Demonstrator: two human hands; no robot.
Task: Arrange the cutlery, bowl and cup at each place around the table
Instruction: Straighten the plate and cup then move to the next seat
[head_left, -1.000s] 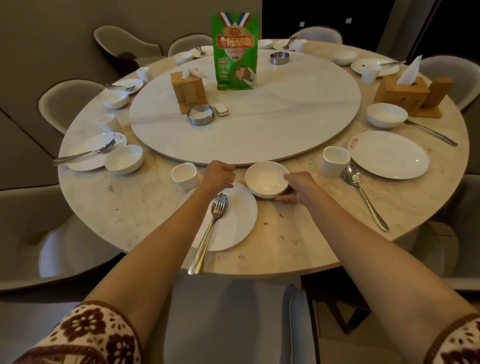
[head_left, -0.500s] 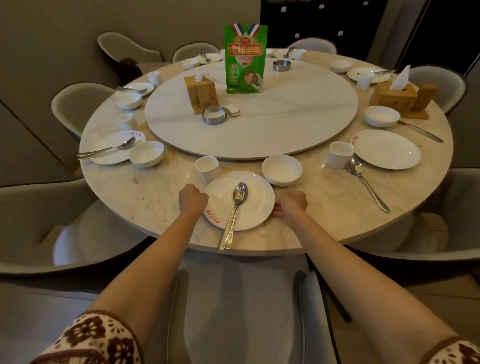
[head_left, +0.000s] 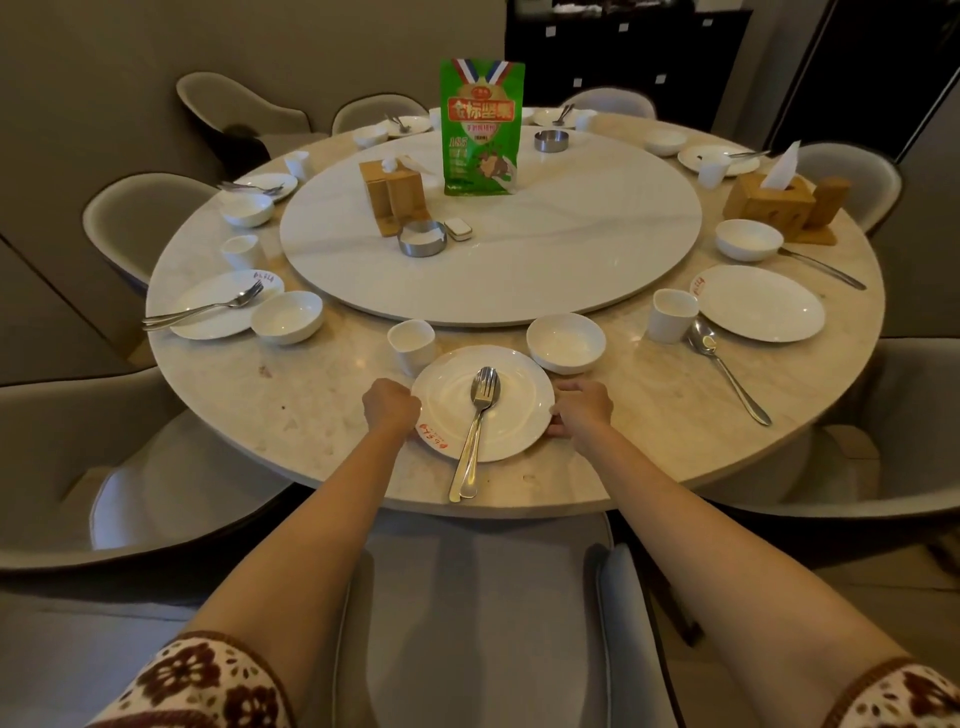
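Looking down from the head cam, are both hands on the near place setting? Where is each one exactly? (noodle_fan)

Yep. The white plate (head_left: 452, 400) sits on the tabletop (head_left: 291, 400) close to its front edge, straight ahead. The left hand (head_left: 390, 408) is balled up against the plate's left rim with its fingers tucked out of sight, so I can't tell if they're actually pinching it. The right hand (head_left: 584, 410) is at the right rim, fingers (head_left: 555, 423) curled in narrow with the tips hooked on the edge, gripping it. (tbl4ten)

And the cutlery, bowl, cup? (noodle_fan)

The fork and spoon (head_left: 480, 410) lie stacked on the plate, heads near the middle, handles poking past the near rim over the tabletop. The bowl (head_left: 566, 343) is just past the plate's far right edge, pretty much touching it. The cup (head_left: 412, 345) is just beside the far left edge. Both sit between the plate and the big white turntable (head_left: 545, 249), which has a green snack bag (head_left: 481, 127) standing upright on it. The next place to the right has a neighbouring plate (head_left: 758, 304) with a second cup (head_left: 672, 315) and a lone spoon (head_left: 724, 369) beside it. (tbl4ten)
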